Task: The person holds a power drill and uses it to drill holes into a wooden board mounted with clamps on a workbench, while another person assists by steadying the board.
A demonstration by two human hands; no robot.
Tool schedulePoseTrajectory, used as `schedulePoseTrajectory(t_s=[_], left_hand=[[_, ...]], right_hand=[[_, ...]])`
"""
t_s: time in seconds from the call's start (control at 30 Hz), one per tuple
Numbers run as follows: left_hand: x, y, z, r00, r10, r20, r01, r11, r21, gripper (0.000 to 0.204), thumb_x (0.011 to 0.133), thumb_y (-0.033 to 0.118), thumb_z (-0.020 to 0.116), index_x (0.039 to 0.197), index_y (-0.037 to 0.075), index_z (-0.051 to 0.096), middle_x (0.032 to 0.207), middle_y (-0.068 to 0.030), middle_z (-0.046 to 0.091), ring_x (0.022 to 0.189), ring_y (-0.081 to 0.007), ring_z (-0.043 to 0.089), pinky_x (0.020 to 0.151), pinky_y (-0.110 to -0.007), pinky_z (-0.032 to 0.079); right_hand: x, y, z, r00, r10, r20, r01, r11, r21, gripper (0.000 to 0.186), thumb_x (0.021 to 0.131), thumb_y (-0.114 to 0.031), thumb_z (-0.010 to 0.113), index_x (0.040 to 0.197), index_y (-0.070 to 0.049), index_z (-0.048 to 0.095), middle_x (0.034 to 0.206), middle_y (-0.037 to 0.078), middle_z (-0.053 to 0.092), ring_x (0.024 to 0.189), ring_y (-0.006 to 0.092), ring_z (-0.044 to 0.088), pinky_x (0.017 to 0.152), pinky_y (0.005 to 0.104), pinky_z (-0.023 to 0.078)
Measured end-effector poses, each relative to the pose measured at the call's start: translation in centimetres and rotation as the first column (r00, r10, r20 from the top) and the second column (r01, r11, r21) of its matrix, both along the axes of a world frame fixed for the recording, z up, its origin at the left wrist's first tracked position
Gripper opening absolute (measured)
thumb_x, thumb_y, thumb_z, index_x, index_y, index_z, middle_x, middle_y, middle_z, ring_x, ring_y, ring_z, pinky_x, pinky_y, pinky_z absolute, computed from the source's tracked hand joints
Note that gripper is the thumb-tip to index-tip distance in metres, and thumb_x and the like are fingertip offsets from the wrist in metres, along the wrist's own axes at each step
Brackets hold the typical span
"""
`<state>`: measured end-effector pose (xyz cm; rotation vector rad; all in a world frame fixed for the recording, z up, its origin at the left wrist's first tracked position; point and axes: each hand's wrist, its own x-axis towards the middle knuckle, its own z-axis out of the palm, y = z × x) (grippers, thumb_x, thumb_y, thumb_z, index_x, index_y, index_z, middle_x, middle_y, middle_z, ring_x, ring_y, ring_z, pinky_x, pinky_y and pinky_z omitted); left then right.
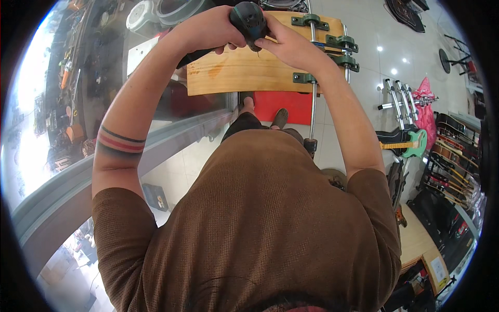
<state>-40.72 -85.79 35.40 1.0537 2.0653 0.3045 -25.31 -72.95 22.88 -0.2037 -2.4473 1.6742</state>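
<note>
A dark cordless drill is held above the wooden board, its rounded back end facing up. My left hand is closed around its grip; the black lower end of the grip sticks out beyond my left wrist. On the drill's other side, my right hand is closed with its thumb against the narrow front part. A thin tip shows just below the drill, over the wood. The pale wooden board lies under both hands, with an orange-brown stain on its left part. Whether the tip touches the wood, I cannot tell.
Green bar clamps with metal rods line the board's right side. A clear plastic tub stands at the far left, beside a glass panel. A red mat lies below the board. Guitars, one with a green body, stand at the right.
</note>
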Motion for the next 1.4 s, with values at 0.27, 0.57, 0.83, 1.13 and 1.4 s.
schedulePoseTrajectory(t_s=[0.27, 0.57, 0.83, 1.13, 1.4], left_hand=[[-0.6, -0.1, -0.5, 0.997, -0.062, 0.035, 0.061, 0.998, 0.031, 0.026, 0.077, 0.018, 0.075, 0.099, 0.004, 0.071, 0.078, -0.0027, 0.069, 0.058, -0.0128, 0.06, 0.058, -0.028, 0.05], [-1.0, -1.4, -1.2, 0.999, -0.048, 0.014, 0.048, 0.999, 0.005, 0.025, 0.08, 0.018, 0.075, 0.099, 0.003, 0.072, 0.081, -0.0045, 0.071, 0.062, -0.0149, 0.063, 0.063, -0.031, 0.052], [-0.1, -1.7, -0.8, 0.997, -0.059, -0.05, 0.058, 0.998, -0.003, 0.023, 0.081, 0.023, 0.075, 0.091, 0.002, 0.075, 0.082, -0.0069, 0.074, 0.066, -0.016, 0.066, 0.065, -0.034, 0.052], [0.1, -1.8, -1.0, 0.995, -0.09, -0.053, 0.09, 0.996, -0.009, 0.029, 0.081, 0.028, 0.073, 0.09, 0.001, 0.074, 0.082, -0.0062, 0.074, 0.067, -0.0175, 0.066, 0.068, -0.035, 0.052], [-0.2, -1.7, -2.1, 0.991, -0.116, -0.071, 0.116, 0.993, -0.001, 0.028, 0.084, 0.028, 0.072, 0.09, 0.001, 0.073, 0.081, -0.0071, 0.073, 0.065, -0.0187, 0.065, 0.066, -0.035, 0.053]], right_hand=[[0.2, 1.2, 0.6, 1.0, 0.029, 0.007, -0.029, 0.999, 0.026, 0.07, 0.098, -0.023, 0.07, 0.159, -0.01, 0.038, 0.144, 0.022, 0.063, 0.141, 0.0326, 0.056, 0.115, 0.04, 0.042], [-5.3, -1.5, 10.4, 0.839, -0.305, -0.45, 0.47, 0.824, 0.318, 0.03, 0.104, -0.024, 0.05, 0.102, 0.001, 0.067, 0.096, 0.026, 0.072, 0.091, 0.0442, 0.07, 0.08, 0.0508, 0.057], [-8.9, -2.0, 8.9, 0.997, 0.048, -0.053, -0.004, 0.781, 0.625, 0.041, 0.109, -0.028, 0.039, 0.112, 0.004, 0.065, 0.108, 0.027, 0.072, 0.103, 0.0424, 0.071, 0.088, 0.0535, 0.057], [-9.2, -1.4, 8.2, 0.99, 0.14, 0.006, -0.087, 0.588, 0.804, 0.031, 0.105, -0.017, 0.043, 0.113, 0.005, 0.063, 0.107, 0.026, 0.072, 0.1, 0.0427, 0.072, 0.085, 0.0507, 0.059], [-9.4, -1.2, 7.6, 0.984, 0.169, -0.054, -0.052, 0.569, 0.821, 0.029, 0.104, -0.015, 0.045, 0.108, 0.006, 0.063, 0.103, 0.027, 0.072, 0.098, 0.0432, 0.072, 0.084, 0.0508, 0.06]])
